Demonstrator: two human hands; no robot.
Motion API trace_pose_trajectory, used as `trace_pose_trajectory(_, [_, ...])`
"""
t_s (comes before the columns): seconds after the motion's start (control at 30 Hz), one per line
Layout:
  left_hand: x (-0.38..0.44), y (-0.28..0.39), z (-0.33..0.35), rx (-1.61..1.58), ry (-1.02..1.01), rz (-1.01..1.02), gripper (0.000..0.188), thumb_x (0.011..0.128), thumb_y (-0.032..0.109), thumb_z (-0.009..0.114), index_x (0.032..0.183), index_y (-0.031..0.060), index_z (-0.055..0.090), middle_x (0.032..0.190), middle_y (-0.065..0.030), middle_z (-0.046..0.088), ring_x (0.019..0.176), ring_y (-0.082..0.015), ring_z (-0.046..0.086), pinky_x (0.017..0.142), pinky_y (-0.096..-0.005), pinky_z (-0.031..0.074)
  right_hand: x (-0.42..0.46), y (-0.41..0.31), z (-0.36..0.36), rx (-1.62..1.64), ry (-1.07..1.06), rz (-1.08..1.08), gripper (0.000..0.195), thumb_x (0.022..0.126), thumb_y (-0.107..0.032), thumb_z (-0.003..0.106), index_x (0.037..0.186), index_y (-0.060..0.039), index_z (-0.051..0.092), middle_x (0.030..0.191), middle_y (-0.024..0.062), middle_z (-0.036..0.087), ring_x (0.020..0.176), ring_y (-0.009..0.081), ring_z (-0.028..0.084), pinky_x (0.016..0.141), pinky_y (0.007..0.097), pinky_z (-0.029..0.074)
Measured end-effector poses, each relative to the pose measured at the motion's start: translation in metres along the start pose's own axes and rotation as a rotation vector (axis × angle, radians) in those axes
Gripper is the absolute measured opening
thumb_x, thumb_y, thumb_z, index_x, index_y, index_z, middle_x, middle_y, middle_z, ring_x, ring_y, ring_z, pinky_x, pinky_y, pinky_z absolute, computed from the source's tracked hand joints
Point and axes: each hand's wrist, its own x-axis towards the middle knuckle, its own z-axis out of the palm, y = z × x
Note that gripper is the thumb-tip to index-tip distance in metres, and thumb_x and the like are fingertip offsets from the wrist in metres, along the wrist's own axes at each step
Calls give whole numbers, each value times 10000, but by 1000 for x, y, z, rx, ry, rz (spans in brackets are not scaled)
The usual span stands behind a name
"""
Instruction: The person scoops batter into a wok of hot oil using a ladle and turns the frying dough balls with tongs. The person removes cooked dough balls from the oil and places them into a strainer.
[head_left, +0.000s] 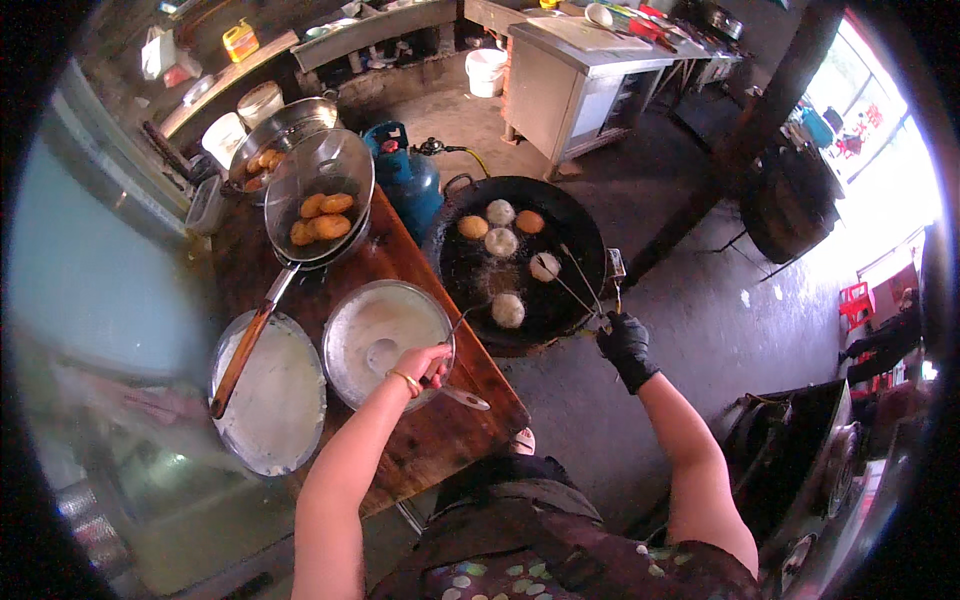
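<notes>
My left hand (429, 366), bare with a bangle at the wrist, grips the handle of a thin metal tool (466, 315) reaching into a wok of dark oil (469, 281); its far end is beside a pale round fritter (508, 310). In my right hand (628, 349), in a black glove, are metal tongs (581, 292), with their tips at another pale fritter (545, 267). Several more fritters float at the far side, among them a browned one (529, 221). Under my left hand stands a bowl of white batter (386, 315) with another utensil's handle (466, 397) over its rim.
On the wooden table (480, 420) are an oval tray of white mixture (270, 442) and a long-handled strainer (279, 289) holding browned fritters (330, 225). A blue gas cylinder (420, 187) stands beyond the table. A metal-topped cabinet (544, 90) and white bucket (486, 73) are farther back.
</notes>
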Motion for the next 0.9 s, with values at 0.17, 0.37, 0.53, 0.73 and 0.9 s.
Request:
trace_pose_trajectory(0.17, [-5, -1, -1, -17, 21, -14, 195, 734, 235, 574, 800, 53, 550, 546, -24, 485, 420, -104, 446, 320, -230, 352, 5, -8, 1, -25, -111, 60, 281, 613, -229, 557, 840, -65, 547, 750, 154, 573, 708, 315, 558, 590, 385, 456])
trace_pose_trajectory(0.37, [-14, -1, 9, 28, 33, -5, 199, 748, 249, 552, 782, 54, 532, 542, -26, 476, 387, -95, 410, 333, -215, 336, 24, -3, 40, -214, -99, -43, 280, 574, -257, 560, 783, -72, 581, 774, 140, 575, 732, 307, 559, 609, 388, 454])
trace_pose_trajectory(0.53, [-13, -3, 10, 58, 34, -12, 224, 755, 275, 539, 813, 58, 540, 534, -16, 474, 370, -95, 398, 358, -218, 330, 51, 19, 54, -52, -176, 71, 271, 599, -288, 554, 761, -77, 608, 769, 144, 586, 736, 308, 562, 631, 382, 451])
trace_pose_trajectory(0.73, [-11, -7, 5, 22, 44, -23, 207, 761, 265, 531, 818, 67, 541, 531, -11, 471, 372, -96, 399, 351, -227, 341, 50, 68, 25, 243, -250, 144, 295, 609, -328, 557, 777, -94, 621, 763, 138, 596, 747, 310, 565, 667, 377, 448])
trace_pose_trajectory(0.9, [-14, -4, 12, 27, 30, -18, 210, 765, 264, 529, 823, 63, 542, 534, -14, 471, 377, -96, 401, 349, -227, 345, 47, 91, 24, 316, -188, 251, 322, 602, -330, 564, 830, -110, 626, 791, 140, 598, 768, 307, 567, 689, 368, 448])
